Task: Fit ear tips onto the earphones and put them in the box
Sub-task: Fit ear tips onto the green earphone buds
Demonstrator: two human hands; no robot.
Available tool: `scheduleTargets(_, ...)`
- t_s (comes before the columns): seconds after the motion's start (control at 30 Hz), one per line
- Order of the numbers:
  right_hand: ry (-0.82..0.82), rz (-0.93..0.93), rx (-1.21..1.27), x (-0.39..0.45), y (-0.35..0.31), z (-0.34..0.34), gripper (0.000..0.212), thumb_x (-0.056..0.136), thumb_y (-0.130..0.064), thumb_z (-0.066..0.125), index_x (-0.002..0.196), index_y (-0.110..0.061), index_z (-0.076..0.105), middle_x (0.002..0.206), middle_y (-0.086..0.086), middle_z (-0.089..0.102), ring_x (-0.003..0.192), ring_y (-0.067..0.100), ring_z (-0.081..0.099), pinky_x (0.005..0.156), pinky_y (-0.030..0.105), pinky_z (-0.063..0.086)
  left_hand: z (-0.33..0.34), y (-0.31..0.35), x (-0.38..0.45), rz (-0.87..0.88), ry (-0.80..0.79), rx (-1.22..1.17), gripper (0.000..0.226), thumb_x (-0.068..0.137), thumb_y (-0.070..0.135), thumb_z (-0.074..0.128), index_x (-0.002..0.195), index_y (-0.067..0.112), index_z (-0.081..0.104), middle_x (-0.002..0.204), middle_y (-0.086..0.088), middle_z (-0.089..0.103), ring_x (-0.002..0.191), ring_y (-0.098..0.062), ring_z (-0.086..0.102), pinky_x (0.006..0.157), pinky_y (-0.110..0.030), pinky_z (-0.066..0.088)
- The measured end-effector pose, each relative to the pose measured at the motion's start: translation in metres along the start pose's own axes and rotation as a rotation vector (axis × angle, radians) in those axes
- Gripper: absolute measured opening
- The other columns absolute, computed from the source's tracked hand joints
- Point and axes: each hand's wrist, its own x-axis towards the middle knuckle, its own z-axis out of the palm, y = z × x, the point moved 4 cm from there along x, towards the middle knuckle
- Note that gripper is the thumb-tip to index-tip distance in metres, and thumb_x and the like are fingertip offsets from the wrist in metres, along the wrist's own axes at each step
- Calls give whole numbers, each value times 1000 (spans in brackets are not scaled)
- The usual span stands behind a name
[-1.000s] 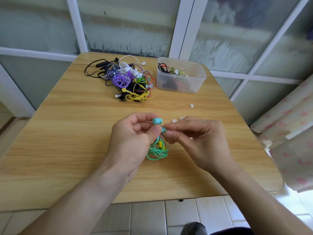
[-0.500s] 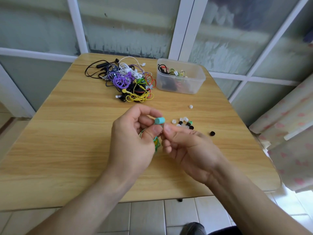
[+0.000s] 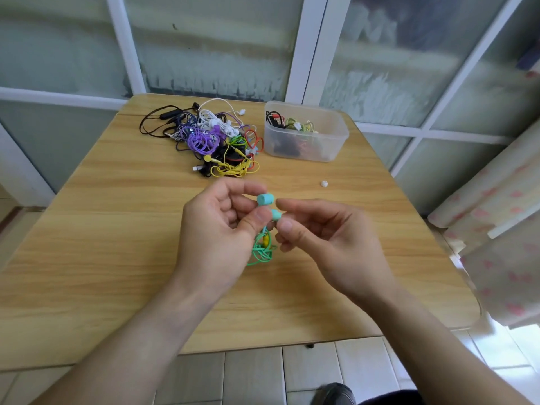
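Left hand (image 3: 217,238) pinches teal earphones (image 3: 265,199); right hand (image 3: 327,238) half-curled, empty; cable pile (image 3: 216,141), box (image 3: 306,131) beyond.

Two bare forearms in view, no sleeves visible; left hand (image 3: 217,229) and right hand (image 3: 324,238) without rings, watch, bracelets or gloves; fingernails short, unpainted; dark shoe toe (image 3: 333,394) at bottom edge; dark trouser fabric (image 3: 388,399) just beside it.

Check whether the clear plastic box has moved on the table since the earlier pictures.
No. The box sits at the table's far edge, right of the earphone pile, as before; small frame shifts match the head camera moving.
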Motion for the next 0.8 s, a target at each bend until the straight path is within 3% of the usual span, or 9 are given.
scheduleTargets(0.23,23,-155,-142,1,-2,0,18,80,-2,74,97,-8,75,81,8,76,64,15,70,64,26,57,2,-4,0,-66,-19,-48,28,81,-11,66,93,15,64,63,8,68,61,-4,65,59,-15,49)
scheduleTargets(0.4,28,-248,-315,-1,-3,-1,16,83,-7,76,98,-12,77,84,2,76,70,19,73,69,39,60,1,-7,-2,-152,-8,-110,25,83,-11,64,92,13,64,60,7,67,57,-5,65,56,-14,49)
scheduleTargets(0.6,-1,-92,-56,3,0,1,20,72,-11,77,90,-3,74,78,11,76,65,21,72,65,27,58,1,-7,-3,-176,-25,-111,24,82,-9,65,92,13,65,62,4,67,61,-7,66,58,-15,50)
scheduleTargets(0.8,-2,-218,-217,3,-3,-2,15,76,-6,79,90,-6,76,80,7,75,64,21,71,66,32,59,0,-9,-2,-218,-23,-103,26,81,-10,66,91,14,65,61,3,66,58,-7,64,58,-16,51)
